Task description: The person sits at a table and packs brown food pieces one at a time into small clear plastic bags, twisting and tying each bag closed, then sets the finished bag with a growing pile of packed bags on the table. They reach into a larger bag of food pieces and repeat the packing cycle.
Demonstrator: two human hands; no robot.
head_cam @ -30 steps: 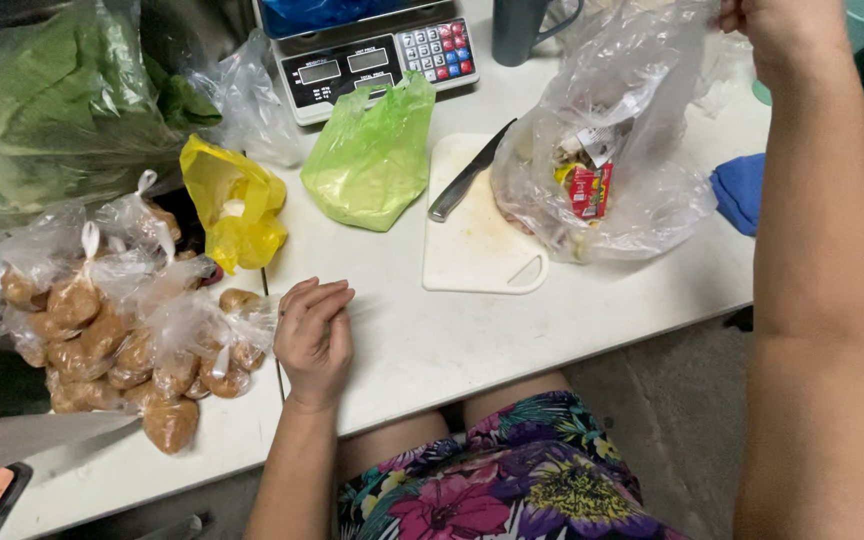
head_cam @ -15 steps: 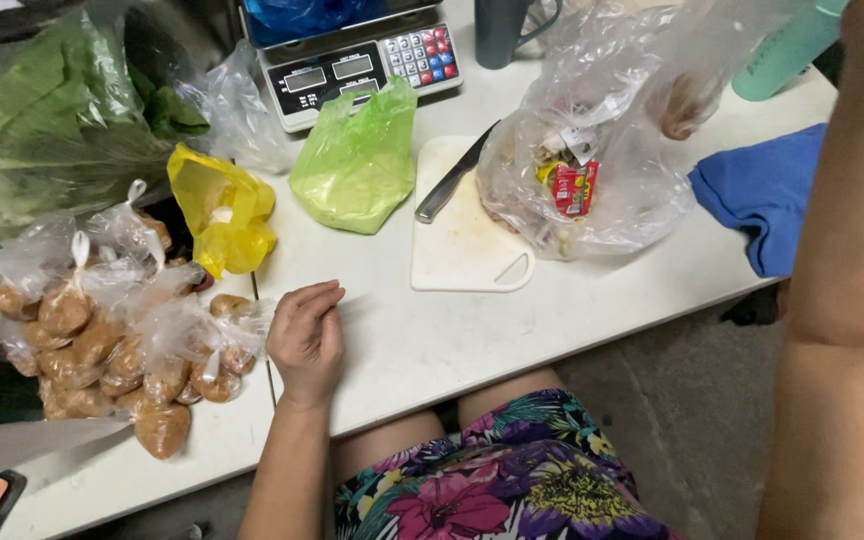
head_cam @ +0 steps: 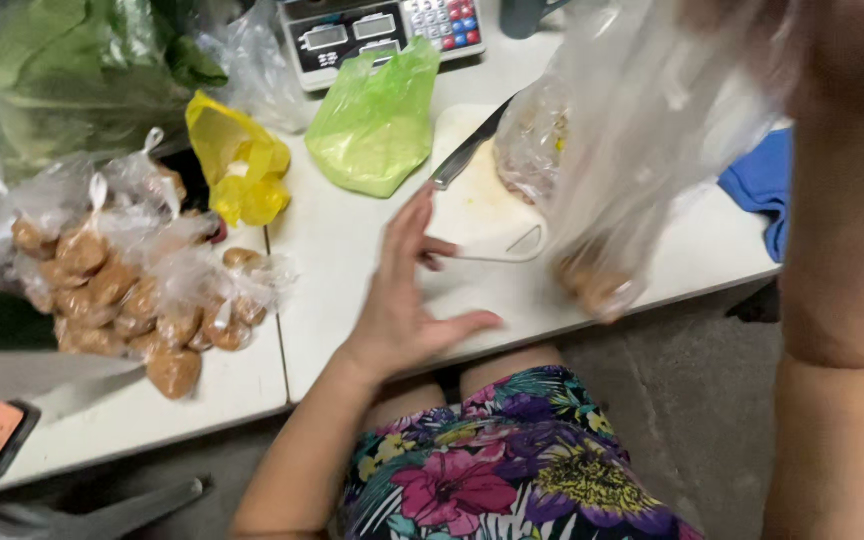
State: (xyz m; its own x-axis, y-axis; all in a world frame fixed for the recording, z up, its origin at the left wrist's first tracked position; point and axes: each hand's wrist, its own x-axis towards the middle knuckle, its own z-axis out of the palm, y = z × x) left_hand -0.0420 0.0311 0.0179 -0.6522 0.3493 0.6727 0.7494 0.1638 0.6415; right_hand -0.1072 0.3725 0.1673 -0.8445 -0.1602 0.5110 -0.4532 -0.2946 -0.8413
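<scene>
A big clear bag (head_cam: 642, 170) hangs at the upper right, held up by the right hand (head_cam: 752, 30) (too blurry to see the grip). Behind it lie one white cutting board (head_cam: 482, 215) and one knife (head_cam: 467, 150). One green bag (head_cam: 377, 125) and one yellow bag (head_cam: 237, 165) sit further left. The left hand (head_cam: 407, 300) is open wide in the middle, holding nothing.

Single view only, from a head-worn camera. It looked steeply down and forward over the wearer's lap onto the white bench (head_cam: 352, 260). It sat close: the right arm (head_cam: 842, 250) filled the right edge, blurred. The far bench edge with the scale (head_cam: 382, 35) lay at the top of the frame.
</scene>
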